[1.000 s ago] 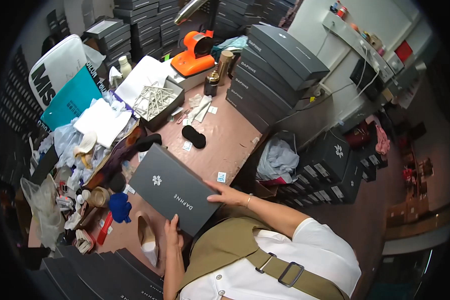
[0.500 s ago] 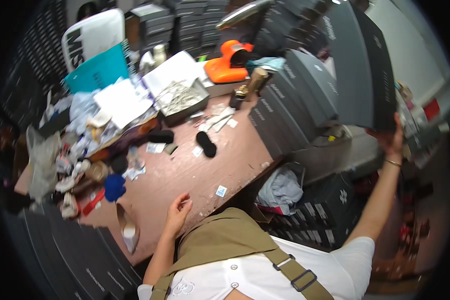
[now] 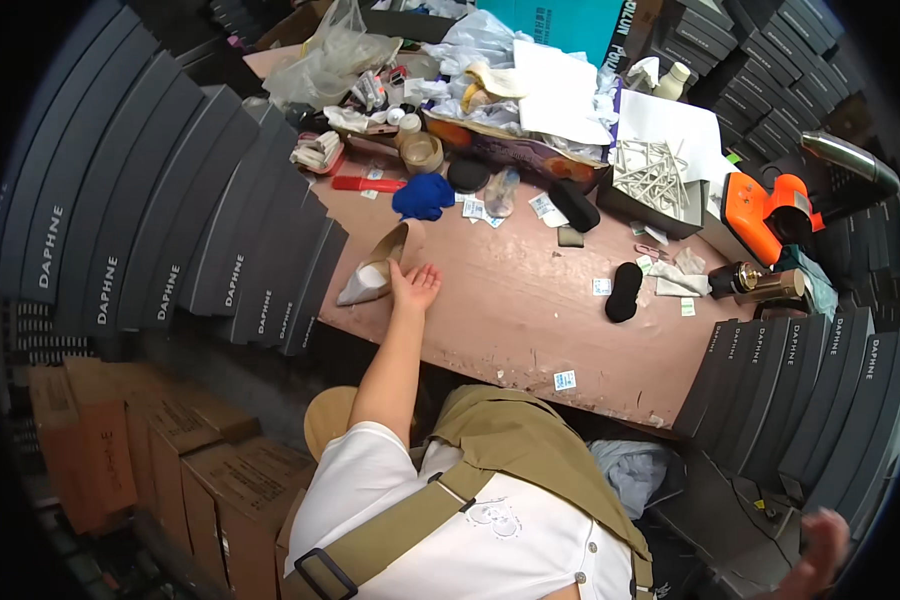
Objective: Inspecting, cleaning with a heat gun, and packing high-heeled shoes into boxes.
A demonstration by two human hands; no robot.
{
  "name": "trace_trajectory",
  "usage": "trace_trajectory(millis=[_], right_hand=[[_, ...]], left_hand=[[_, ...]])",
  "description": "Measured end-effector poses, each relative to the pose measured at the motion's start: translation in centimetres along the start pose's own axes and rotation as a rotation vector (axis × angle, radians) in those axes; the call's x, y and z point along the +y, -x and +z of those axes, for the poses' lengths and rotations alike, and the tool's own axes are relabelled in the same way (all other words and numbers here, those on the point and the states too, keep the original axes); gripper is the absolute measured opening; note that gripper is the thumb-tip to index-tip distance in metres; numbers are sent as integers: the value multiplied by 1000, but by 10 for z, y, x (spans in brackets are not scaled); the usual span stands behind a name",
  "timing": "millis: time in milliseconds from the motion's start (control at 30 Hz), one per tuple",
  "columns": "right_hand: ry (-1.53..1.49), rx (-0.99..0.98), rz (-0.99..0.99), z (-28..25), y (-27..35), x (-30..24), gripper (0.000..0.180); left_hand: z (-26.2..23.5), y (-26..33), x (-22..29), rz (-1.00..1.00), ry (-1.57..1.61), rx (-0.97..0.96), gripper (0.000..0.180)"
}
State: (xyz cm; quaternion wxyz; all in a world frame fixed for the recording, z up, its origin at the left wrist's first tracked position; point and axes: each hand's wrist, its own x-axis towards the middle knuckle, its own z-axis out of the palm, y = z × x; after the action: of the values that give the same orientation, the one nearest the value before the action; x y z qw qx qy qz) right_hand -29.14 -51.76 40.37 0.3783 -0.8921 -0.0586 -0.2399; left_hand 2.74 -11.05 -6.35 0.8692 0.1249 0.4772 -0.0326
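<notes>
My left hand (image 3: 414, 288) reaches over the left part of the pink worktable, palm up, fingers spread and nothing in them. Just beside it lies a beige shoe (image 3: 395, 243) with white stuffing (image 3: 365, 284) in one end. Its fingertips overlap the shoe's edge; I cannot tell if they touch. Low at the right rim, my right hand (image 3: 822, 548) is blurred and partly cut off; it looks open, with nothing in it. Above it, a row of dark grey shoeboxes (image 3: 790, 385) leans along the table's right end.
More grey shoeboxes (image 3: 160, 200) stand at the left, over brown cartons (image 3: 195, 430). Farther back are a blue cloth bundle (image 3: 423, 197), a black oval pad (image 3: 624, 292), a box of white sticks (image 3: 651, 178) and an orange device (image 3: 750, 215). A grey plastic bag (image 3: 635, 470) hangs below the table's front edge.
The view has turned left. My right hand has let go of the grey shoebox it held up and has dropped lower. My left hand has moved out to the beige shoe.
</notes>
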Motion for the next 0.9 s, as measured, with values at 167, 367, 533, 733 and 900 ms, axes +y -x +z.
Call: trace_trajectory(millis=[167, 367, 533, 733, 900], right_hand=[[128, -454, 399, 135, -13, 86, 43], [-1067, -166, 770, 276, -2, 158, 61], [-1375, -222, 885, 312, -18, 185, 80], [-1274, 79, 947, 284, -18, 191, 80], [-1258, 9, 868, 255, -29, 217, 82]], left_hand=[[5, -24, -13, 118, 76, -371, 36], [59, 145, -69, -575, -820, -1020, 46], [41, 154, -125, -1310, -761, -1181, 51], [49, 175, -145, -619, -1105, -996, 53], [52, 179, -149, -302, -1236, -1307, 45]])
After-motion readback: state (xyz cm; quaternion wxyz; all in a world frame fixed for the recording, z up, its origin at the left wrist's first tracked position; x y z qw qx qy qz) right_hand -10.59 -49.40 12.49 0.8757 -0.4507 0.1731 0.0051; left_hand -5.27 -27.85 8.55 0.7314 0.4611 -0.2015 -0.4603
